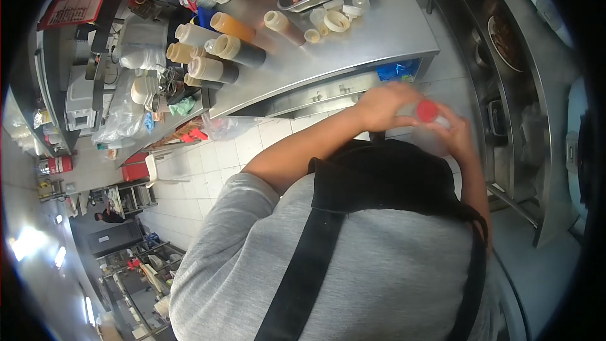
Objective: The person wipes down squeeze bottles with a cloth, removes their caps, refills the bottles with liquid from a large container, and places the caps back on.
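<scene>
Both my hands meet in front of my black apron, around a translucent bottle (432,141) with a round red cap (427,110). My left hand (389,106) comes in from the left, its fingers closed against the cap's side. On the other side, my right hand (456,132) curls its fingers around the bottle just below the cap. The bottle's lower part is blurred and partly hidden by my hands and the apron, so its contents cannot be made out.
A steel counter (379,31) carries several squeeze bottles, including a dark one (243,50) and an orange one (232,26). Loose white lids (336,21) lie near a metal tray (297,5). Steel shelving (505,98) stands close on the right. A person (112,216) is far off at left.
</scene>
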Tool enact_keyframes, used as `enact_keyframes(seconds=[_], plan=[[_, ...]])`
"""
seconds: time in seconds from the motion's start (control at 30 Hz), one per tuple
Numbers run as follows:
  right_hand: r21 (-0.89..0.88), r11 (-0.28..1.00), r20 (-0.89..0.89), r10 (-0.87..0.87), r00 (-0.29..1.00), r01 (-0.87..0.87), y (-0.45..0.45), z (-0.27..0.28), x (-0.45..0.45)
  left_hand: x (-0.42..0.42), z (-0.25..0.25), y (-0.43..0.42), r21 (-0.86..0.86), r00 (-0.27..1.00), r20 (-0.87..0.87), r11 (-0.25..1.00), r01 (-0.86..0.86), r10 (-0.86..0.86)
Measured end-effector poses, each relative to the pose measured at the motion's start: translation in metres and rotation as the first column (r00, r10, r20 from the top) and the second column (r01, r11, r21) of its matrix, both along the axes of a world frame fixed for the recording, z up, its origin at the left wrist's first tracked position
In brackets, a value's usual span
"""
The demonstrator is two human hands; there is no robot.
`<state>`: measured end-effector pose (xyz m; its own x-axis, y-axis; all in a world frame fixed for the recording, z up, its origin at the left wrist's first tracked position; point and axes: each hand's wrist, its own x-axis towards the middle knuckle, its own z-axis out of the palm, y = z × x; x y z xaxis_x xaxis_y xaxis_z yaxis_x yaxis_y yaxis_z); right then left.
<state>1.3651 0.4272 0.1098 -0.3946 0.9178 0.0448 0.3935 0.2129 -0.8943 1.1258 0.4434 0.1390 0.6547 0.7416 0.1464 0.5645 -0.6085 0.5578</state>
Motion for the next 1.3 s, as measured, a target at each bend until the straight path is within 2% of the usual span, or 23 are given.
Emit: enact_keyframes(seconds=[0.07,0.13,0.17,0.2,0.27,0.3,0.37,0.5,0.57,0.63,0.73,0.83,0.93,1.0,1.1,1.2,1.3], plan=[[-0.010,0.997,-0.057,-0.072,0.996,0.071,-0.006,-0.012,0.012,-0.030,-0.036,-0.015,-0.358,0.979,0.108,0.926,-0.122,0.171],[0.004,0.985,-0.087,-0.173,0.981,0.174,-0.013,-0.029,0.026,-0.088,-0.090,-0.042,-0.569,0.917,-0.176,0.724,-0.391,0.357],[-0.042,0.972,-0.145,-0.237,0.961,0.233,-0.020,-0.036,0.032,-0.123,-0.118,-0.065,-0.604,0.847,-0.446,0.601,-0.524,0.290],[-0.075,0.964,-0.147,-0.265,0.953,0.257,-0.027,-0.043,0.038,-0.159,-0.155,-0.099,-0.630,0.764,-0.611,0.457,-0.628,0.207],[-0.140,0.941,-0.151,-0.327,0.933,0.307,-0.040,-0.056,0.049,-0.181,-0.165,-0.163,-0.845,0.875,-0.466,0.229,-0.484,0.130],[-0.138,0.931,-0.106,-0.354,0.929,0.339,-0.047,-0.066,0.054,-0.174,-0.171,-0.188,-0.923,0.918,-0.348,0.102,-0.371,0.191],[-0.132,0.911,-0.011,-0.396,0.918,0.391,-0.061,-0.089,0.064,-0.164,-0.178,-0.210,-0.976,0.909,-0.213,-0.039,-0.214,0.358],[-0.102,0.885,0.083,-0.448,0.890,0.455,-0.100,-0.127,0.087,-0.161,-0.181,-0.217,-0.992,0.849,-0.105,-0.110,-0.056,0.518],[-0.185,0.828,0.128,-0.514,0.848,0.530,-0.121,-0.135,0.095,-0.160,-0.180,-0.221,-0.993,0.831,-0.080,-0.121,-0.016,0.550],[-0.218,0.798,0.165,-0.536,0.828,0.561,-0.140,-0.143,0.104,-0.160,-0.179,-0.222,-0.993,0.817,-0.058,-0.120,0.014,0.574],[-0.252,0.683,0.349,-0.597,0.722,0.686,-0.166,-0.164,0.110,-0.159,-0.178,-0.219,-0.992,0.801,-0.022,-0.110,0.054,0.599],[-0.017,0.772,0.356,-0.589,0.726,0.635,-0.210,-0.270,0.153,-0.159,-0.181,-0.213,-0.991,0.785,0.022,-0.088,0.098,0.619],[-0.036,0.721,0.398,-0.625,0.672,0.692,-0.223,-0.286,0.164,-0.167,-0.185,-0.204,-0.991,0.768,0.084,-0.024,0.128,0.635],[-0.105,0.647,0.424,-0.658,0.622,0.755,-0.224,-0.276,0.167,-0.172,-0.189,-0.194,-0.995,0.791,0.096,0.084,0.056,0.605],[-0.170,0.540,0.446,-0.704,0.553,0.824,-0.221,-0.262,0.175,-0.164,-0.185,-0.151,-0.864,0.904,-0.138,0.397,-0.310,0.405],[-0.201,0.455,0.453,-0.742,0.494,0.868,-0.210,-0.245,0.184,-0.121,-0.087,-0.068,-0.615,0.962,-0.234,0.745,-0.260,0.142],[-0.219,0.375,0.453,-0.779,0.434,0.901,-0.201,-0.237,0.192,-0.097,-0.056,-0.003,-0.364,0.968,-0.249,0.928,-0.084,-0.010]])
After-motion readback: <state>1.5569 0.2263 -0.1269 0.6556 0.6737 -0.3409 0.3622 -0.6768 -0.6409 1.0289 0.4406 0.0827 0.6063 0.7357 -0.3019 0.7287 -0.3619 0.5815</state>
